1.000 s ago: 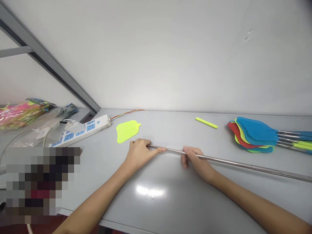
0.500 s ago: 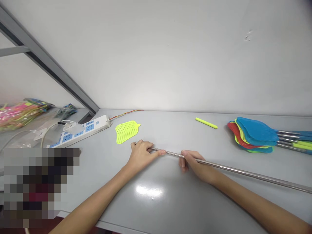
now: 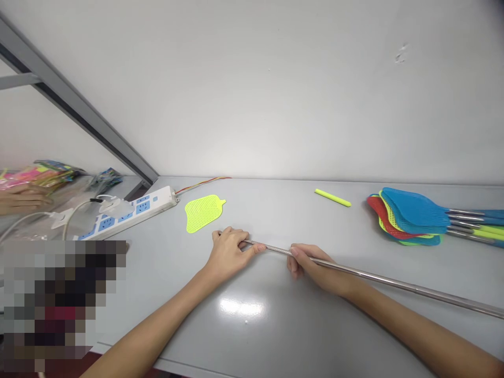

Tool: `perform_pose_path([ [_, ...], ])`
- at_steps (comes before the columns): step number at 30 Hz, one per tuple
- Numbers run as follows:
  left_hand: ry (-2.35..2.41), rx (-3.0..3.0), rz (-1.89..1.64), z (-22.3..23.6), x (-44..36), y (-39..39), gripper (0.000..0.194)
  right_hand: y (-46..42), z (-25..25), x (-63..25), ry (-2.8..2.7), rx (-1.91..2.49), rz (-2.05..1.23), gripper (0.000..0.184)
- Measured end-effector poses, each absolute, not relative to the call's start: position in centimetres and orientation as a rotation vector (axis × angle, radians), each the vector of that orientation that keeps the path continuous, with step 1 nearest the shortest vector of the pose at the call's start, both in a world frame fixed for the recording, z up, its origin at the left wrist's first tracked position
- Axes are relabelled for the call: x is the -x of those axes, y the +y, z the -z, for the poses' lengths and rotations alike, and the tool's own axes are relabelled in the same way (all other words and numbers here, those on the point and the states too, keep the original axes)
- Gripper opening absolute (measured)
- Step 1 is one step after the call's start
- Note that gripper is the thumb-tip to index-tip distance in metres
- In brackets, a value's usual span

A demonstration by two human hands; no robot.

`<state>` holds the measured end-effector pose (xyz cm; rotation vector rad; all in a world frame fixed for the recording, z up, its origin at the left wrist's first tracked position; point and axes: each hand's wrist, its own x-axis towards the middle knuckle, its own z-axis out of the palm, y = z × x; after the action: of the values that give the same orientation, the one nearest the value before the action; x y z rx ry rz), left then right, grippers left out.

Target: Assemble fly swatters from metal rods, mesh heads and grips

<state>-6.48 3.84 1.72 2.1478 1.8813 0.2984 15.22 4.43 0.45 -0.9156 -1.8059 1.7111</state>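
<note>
A long telescopic metal rod (image 3: 378,278) slants across the table and runs out of view at the right. My left hand (image 3: 230,252) is closed around its thin end, which the fingers partly hide. Further along, my right hand (image 3: 311,265) grips the rod between thumb and fingers. Beyond my left hand a yellow perforated fly swatter head (image 3: 203,213) lies flat, its short neck pointing right. A yellow plastic handle tube (image 3: 333,198) rests behind my right hand, apart from it.
Several fly swatters (image 3: 417,210) in blue, red and yellow are piled at the right. A white power strip (image 3: 157,202) with plugs lies at the left, near a grey metal frame (image 3: 90,115). Another person's hand (image 3: 23,199) is by plastic-wrapped goods (image 3: 43,176) at far left.
My hands keep their grip on the rod, with almost no movement. Another person's hand has come into view at the far left.
</note>
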Motion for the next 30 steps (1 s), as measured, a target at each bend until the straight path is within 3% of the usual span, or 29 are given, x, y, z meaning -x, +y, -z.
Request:
perform_pose_path([
  [21,1.862,-2.162,-0.287,-2.2,6.0,3.3,0.030,4.7,-0.4,-15.3,-1.804,0.896,-1.731,0.039],
  [30,1.886,-2.156,-0.331,-2.4,5.4,3.5,0.037,4.7,0.0,-14.8,-1.574,0.918,-1.752,0.042],
])
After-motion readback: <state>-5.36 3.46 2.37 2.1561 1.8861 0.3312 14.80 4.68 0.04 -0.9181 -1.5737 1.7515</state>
